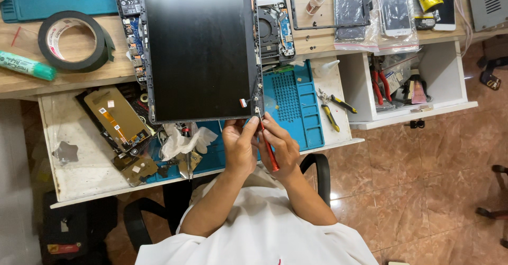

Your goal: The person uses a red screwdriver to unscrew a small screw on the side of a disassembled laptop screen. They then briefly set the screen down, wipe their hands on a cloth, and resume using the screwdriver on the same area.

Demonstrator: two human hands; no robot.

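Note:
A dark laptop screen panel [201,48] lies across an opened laptop base [272,27] with a fan and circuit boards showing. My right hand [280,148] grips a red-handled screwdriver [270,151], its tip pointing up at the panel's near right corner and hinge [257,103]. My left hand [239,143] is right beside it, fingertips pinched at the same corner, touching the screwdriver's tip area. Both hands meet over the edge of a blue work mat [296,106].
A pulled-out drawer [79,164] holds phone screens, flex parts and a crumpled white glove [185,140]. Black tape roll [74,40], green tube [26,65], yellow-handled pliers [330,111], a second drawer with red-handled tools [381,82], bagged phones [394,11], chair armrest [320,172].

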